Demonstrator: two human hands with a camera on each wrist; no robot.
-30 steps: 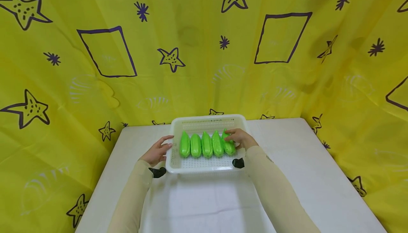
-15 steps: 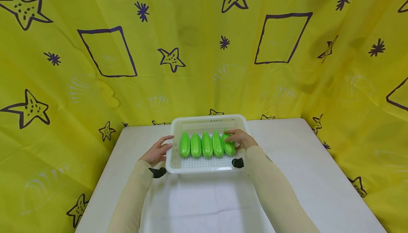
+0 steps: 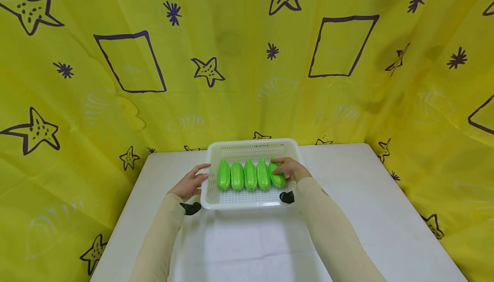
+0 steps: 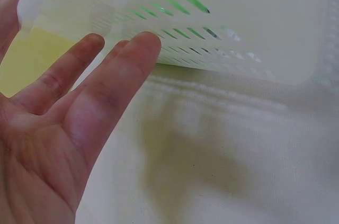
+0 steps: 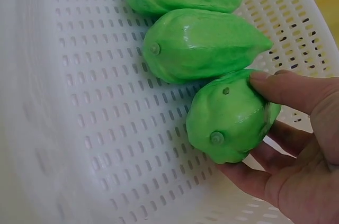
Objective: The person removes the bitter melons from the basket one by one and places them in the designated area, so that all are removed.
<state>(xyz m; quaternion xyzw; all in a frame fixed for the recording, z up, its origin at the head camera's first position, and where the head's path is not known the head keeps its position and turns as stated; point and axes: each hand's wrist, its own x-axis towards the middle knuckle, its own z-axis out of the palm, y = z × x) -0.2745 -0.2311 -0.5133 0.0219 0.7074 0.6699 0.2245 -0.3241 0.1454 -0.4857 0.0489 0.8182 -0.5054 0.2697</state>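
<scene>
In the head view, several glossy green fruits [image 3: 250, 176] lie side by side in a white plastic basket [image 3: 247, 205]. They are long, with one pointed end and a small round nub at the other. My right hand [image 3: 291, 169] grips the rightmost green fruit [image 5: 233, 123], thumb on top and fingers round its lower side; it looks slightly tilted against its neighbour [image 5: 206, 44]. My left hand [image 3: 190, 183] is at the basket's left side. Its fingers [image 4: 140, 49] are fairly straight, with the tips right at the slotted outer wall [image 4: 254, 23].
The basket stands on a white-covered table [image 3: 247, 247], toward the back. A yellow curtain [image 3: 239, 115] printed with stars and squares encloses the table behind and at both sides. Each wrist carries a small dark piece, the right one [image 3: 287, 197] overlapping the basket's front part.
</scene>
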